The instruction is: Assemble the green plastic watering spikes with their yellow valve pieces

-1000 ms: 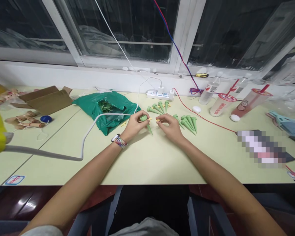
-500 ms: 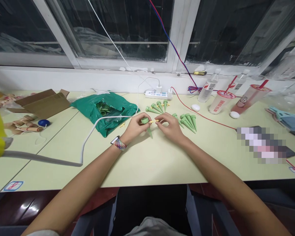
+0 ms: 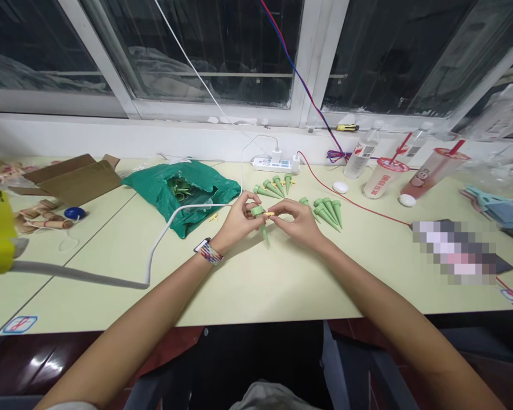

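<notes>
Green cone spike (image 3: pixel 261 223) sits at frame center, pinched in left hand (image 3: pixel 239 221), tip down twd the table (image 3: pixel 260 279). Right hand (image 3: pixel 298 223) pinches a small yellow piece (image 3: pixel 269 214) against the cone's top; looks partly seated, not sure. Two batches of green cones lie just above/right: (image 3: pixel 276 187) w/ yellow bits fitted, and (image 3: pixel 327 210). Green bag (image 3: pixel 183 191) left of center holds more parts, so plenty prob. left.

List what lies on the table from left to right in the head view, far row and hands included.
Cardboard box → blue cap → green bag → left hand holding a green spike → right hand → loose green spikes → white oval piece → two lidded cups.
</notes>
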`<state>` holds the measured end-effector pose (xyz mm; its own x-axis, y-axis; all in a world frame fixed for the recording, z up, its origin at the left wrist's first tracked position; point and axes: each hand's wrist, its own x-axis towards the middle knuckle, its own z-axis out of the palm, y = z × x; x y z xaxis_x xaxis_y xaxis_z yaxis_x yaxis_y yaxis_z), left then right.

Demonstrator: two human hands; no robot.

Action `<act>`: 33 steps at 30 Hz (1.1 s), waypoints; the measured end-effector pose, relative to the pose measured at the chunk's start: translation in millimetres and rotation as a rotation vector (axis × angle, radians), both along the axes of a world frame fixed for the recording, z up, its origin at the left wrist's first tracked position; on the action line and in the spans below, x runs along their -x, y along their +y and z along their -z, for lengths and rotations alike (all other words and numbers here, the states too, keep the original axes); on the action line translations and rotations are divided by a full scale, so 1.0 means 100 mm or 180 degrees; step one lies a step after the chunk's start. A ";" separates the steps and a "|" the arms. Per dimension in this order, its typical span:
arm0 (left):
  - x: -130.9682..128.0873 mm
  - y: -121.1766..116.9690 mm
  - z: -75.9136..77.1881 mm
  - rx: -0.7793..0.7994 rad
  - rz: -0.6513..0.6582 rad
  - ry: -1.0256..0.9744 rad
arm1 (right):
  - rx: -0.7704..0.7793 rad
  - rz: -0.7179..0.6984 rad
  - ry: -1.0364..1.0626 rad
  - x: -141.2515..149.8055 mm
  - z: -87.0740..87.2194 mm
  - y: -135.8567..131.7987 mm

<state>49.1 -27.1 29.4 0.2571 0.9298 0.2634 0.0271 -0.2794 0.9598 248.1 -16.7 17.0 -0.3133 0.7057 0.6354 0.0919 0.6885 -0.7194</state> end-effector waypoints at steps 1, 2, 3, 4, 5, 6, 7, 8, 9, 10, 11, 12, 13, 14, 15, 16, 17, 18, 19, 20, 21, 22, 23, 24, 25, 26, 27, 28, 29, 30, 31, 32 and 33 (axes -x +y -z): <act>0.00 0.00 0.00 0.0041 0.0034 -0.0036 | -0.0003 -0.0010 -0.0022 -0.01 -0.01 0.00; 0.01 0.00 0.00 0.0079 0.0080 -0.0081 | -0.0012 -0.0005 -0.0037 -0.01 -0.01 0.00; 0.01 -0.01 -0.01 0.0109 0.0130 -0.0124 | -0.0023 0.0008 -0.0053 -0.01 -0.02 0.00; 0.01 -0.02 -0.01 0.0130 0.0172 -0.0156 | -0.0038 0.0025 -0.0069 -0.01 -0.03 0.00; 0.01 -0.02 -0.02 0.0141 0.0199 -0.0174 | -0.0045 0.0041 -0.0081 -0.01 -0.03 -0.01; 0.01 -0.03 -0.03 0.0141 0.0215 -0.0181 | -0.0032 0.0044 -0.0092 -0.01 -0.02 -0.01; 0.01 -0.03 -0.03 0.0127 0.0228 -0.0176 | 0.0015 0.0027 -0.0109 -0.01 -0.02 -0.01; 0.01 -0.04 -0.03 0.0102 0.0236 -0.0162 | 0.0103 0.0001 -0.0121 -0.01 -0.01 -0.01; 0.01 -0.04 -0.03 0.0070 0.0242 -0.0141 | 0.0227 -0.0032 -0.0125 -0.01 0.00 -0.01; 0.01 -0.04 -0.02 0.0033 0.0246 -0.0113 | 0.0369 -0.0067 -0.0121 -0.01 0.01 -0.01; 0.01 -0.04 -0.01 -0.0019 0.0241 -0.0074 | 0.0509 -0.0098 -0.0118 -0.01 0.02 0.00; 0.00 -0.03 0.00 -0.0080 0.0220 -0.0027 | 0.0623 -0.0119 -0.0115 0.00 0.03 0.00; 0.00 -0.03 0.01 -0.0142 0.0183 0.0024 | 0.0699 -0.0123 -0.0113 0.00 0.03 0.01; 0.00 -0.02 0.02 -0.0194 0.0140 0.0072 | 0.0742 -0.0110 -0.0118 0.00 0.04 0.01; 0.00 -0.02 0.03 -0.0227 0.0098 0.0105 | 0.0770 -0.0079 -0.0135 0.00 0.03 0.01; 0.00 -0.01 0.04 -0.0232 0.0061 0.0109 | 0.0799 -0.0033 -0.0157 0.00 0.03 0.01; -0.01 0.00 0.05 -0.0212 0.0034 0.0079 | 0.0832 0.0013 -0.0174 0.00 0.02 0.01; -0.01 0.00 0.05 -0.0175 0.0018 0.0025 | 0.0868 0.0057 -0.0184 0.00 0.02 0.01; -0.02 0.00 0.05 -0.0134 0.0007 -0.0040 | 0.0901 0.0095 -0.0196 0.00 0.01 0.01; -0.02 0.00 0.05 -0.0094 -0.0004 -0.0094 | 0.0934 0.0121 -0.0210 0.00 0.01 0.01; -0.03 0.00 0.05 -0.0063 -0.0021 -0.0120 | 0.0972 0.0141 -0.0225 0.00 0.00 0.00; -0.03 0.00 0.04 -0.0049 -0.0045 -0.0111 | 0.1027 0.0151 -0.0244 0.01 0.00 0.00; -0.04 -0.01 0.04 -0.0047 -0.0076 -0.0080 | 0.1105 0.0153 -0.0265 0.01 0.01 0.00; -0.04 -0.01 0.04 -0.0054 -0.0105 -0.0042 | 0.1208 0.0148 -0.0282 0.01 0.01 0.00; -0.04 -0.02 0.04 -0.0066 -0.0129 -0.0010 | 0.1333 0.0138 -0.0282 0.01 0.02 0.00; -0.05 -0.03 0.04 -0.0074 -0.0144 0.0007 | 0.1459 0.0121 -0.0267 0.01 0.02 0.00; -0.05 -0.03 0.03 -0.0072 -0.0149 0.0004 | 0.1566 0.0092 -0.0251 0.01 0.03 0.01; -0.05 -0.03 0.03 -0.0056 -0.0148 -0.0016 | 0.1640 0.0059 -0.0223 0.00 0.03 0.01; -0.06 -0.04 0.03 -0.0029 -0.0143 -0.0047 | 0.1666 0.0025 -0.0187 -0.01 0.04 0.02; -0.06 -0.04 0.02 0.0004 -0.0142 -0.0083 | 0.1653 -0.0006 -0.0132 -0.02 0.04 0.03; -0.06 -0.04 0.02 0.0037 -0.0146 -0.0117 | 0.1616 -0.0035 -0.0058 -0.02 0.04 0.03; -0.06 -0.04 0.01 0.0068 -0.0150 -0.0147 | 0.1571 -0.0066 0.0031 -0.03 0.04 0.04; -0.06 -0.04 0.01 0.0096 -0.0152 -0.0169 | 0.1532 -0.0096 0.0129 -0.04 0.04 0.05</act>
<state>55.1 -30.8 28.5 0.1988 0.9483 0.2473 -0.0114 -0.2500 0.9682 251.7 -12.1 12.8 -0.3198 0.9136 0.2510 0.0425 0.2785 -0.9595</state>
